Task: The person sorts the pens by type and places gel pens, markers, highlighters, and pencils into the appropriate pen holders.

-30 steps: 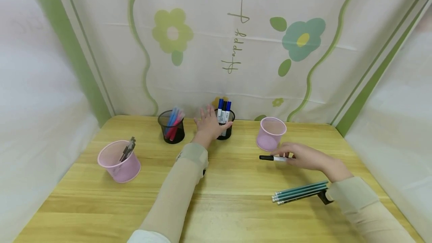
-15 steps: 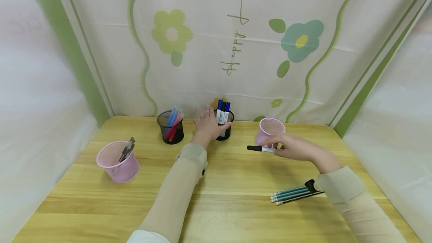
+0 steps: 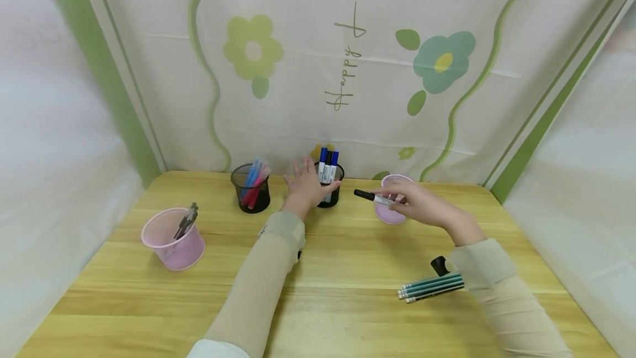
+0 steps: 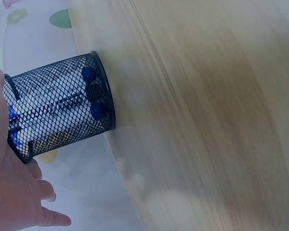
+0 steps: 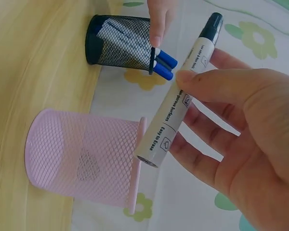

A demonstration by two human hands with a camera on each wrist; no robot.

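Note:
My right hand (image 3: 414, 200) pinches a black-capped white marker (image 5: 176, 103) between thumb and fingers. The marker is held in the air, with its cap pointing left in the head view. Just behind and below that hand stands a pink mesh pen cup (image 5: 82, 156), partly hidden by it in the head view. Farther left, my left hand (image 3: 304, 185) rests at the rim of a black mesh pen cup (image 4: 62, 103), fingers spread and thumb reaching across its near side. Blue-capped and black-capped markers (image 3: 328, 167) stand in that black cup.
Another black mesh cup (image 3: 252, 195) with blue and pink pens is left of my left hand. A pink cup (image 3: 181, 250) holding dark pens stands at the left. Green pencils (image 3: 429, 287) lie near my right sleeve. A printed curtain (image 3: 298, 109) borders the table's back.
My right hand has carried the marker left and away from me, lifting it in front of the pink cup. The left hand has stayed at the black cup.

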